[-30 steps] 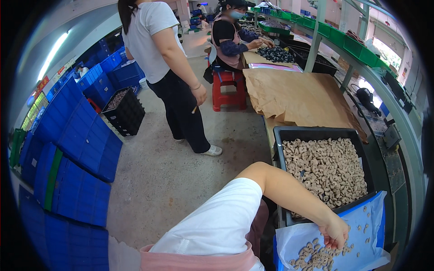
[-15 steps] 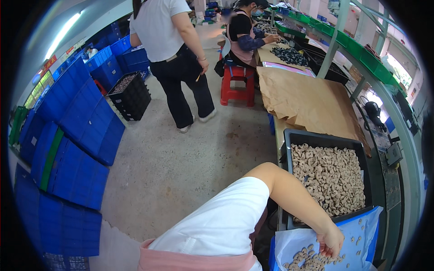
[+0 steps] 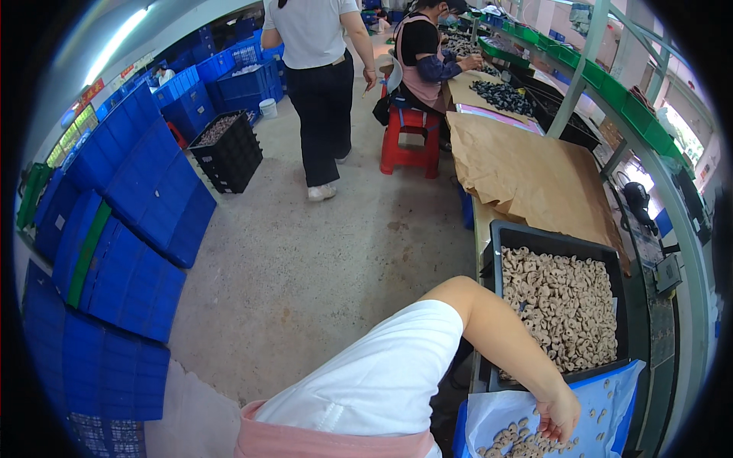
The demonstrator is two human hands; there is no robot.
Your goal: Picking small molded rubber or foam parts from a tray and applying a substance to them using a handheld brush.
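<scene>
My left hand (image 3: 559, 416) hangs palm down over a tray (image 3: 461, 439) with a blue rim, lined with a pale sheet (image 3: 622, 389). Its fingers curl down close to a heap of small beige ring-shaped pieces (image 3: 515, 443); whatever they pinch is hidden. Several more rings lie scattered on the sheet to the right. Beyond the wrist stands a black tray (image 3: 496, 252) full of similar beige pieces (image 3: 561, 305). My left forearm crosses its near left corner. My right hand is out of view.
Brown paper (image 3: 527, 172) covers the bench behind the black tray. Green shelf bins (image 3: 603, 80) run along the right. Blue crates (image 3: 145, 191) are stacked at left, near a black crate (image 3: 229, 156). One person sits on a red stool (image 3: 411, 145); another stands in the aisle.
The view has shifted slightly, moving the bench a little rightward. The standing person has stepped farther up the aisle. My left hand remains over the ring heap, its fingers still curled.
</scene>
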